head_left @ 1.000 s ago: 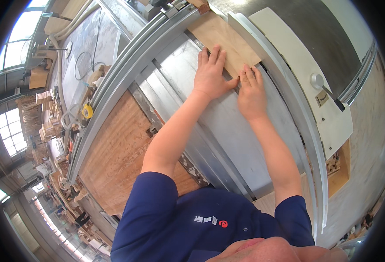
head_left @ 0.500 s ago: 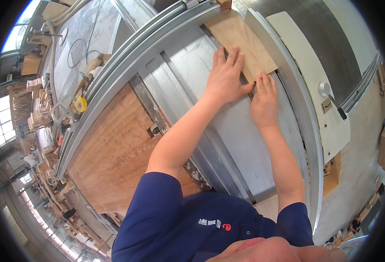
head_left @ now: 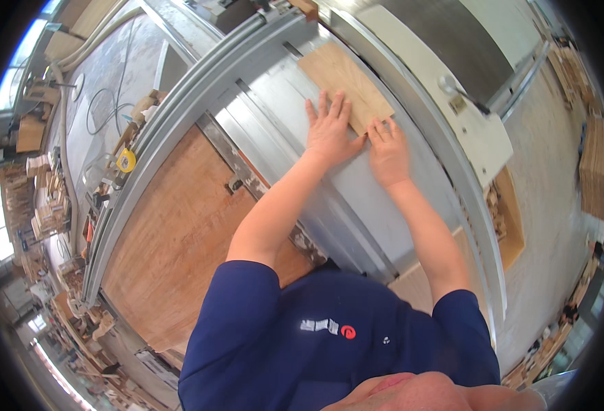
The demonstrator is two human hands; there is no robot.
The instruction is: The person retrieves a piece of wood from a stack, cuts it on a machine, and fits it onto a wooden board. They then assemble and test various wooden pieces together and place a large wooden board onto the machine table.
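A light-coloured flat wooden board (head_left: 354,83) lies at an angle on the grey metal machine table (head_left: 377,212). My left hand (head_left: 330,135) is open, its fingers spread, with the fingertips over the board's left edge and the thumb by its near end. On the near right corner of the board rest the fingertips of my right hand (head_left: 389,156); these fingers are stretched out flat and close together. A strip of bare metal shows between the board and the long metal fence (head_left: 411,79) on the right.
Left of the metal table lies a wide reddish-brown wooden panel (head_left: 178,240), with a long metal rail (head_left: 178,103) beyond it. A yellow tape measure (head_left: 126,161) is beside the rail. On the right are a pale machine panel with a lever (head_left: 473,103) and a wooden box of offcuts (head_left: 511,219).
The board has come away from the far end of the table toward me, and a gap now shows between it and the fence. Both hands have stayed on it. My view has shifted slightly.
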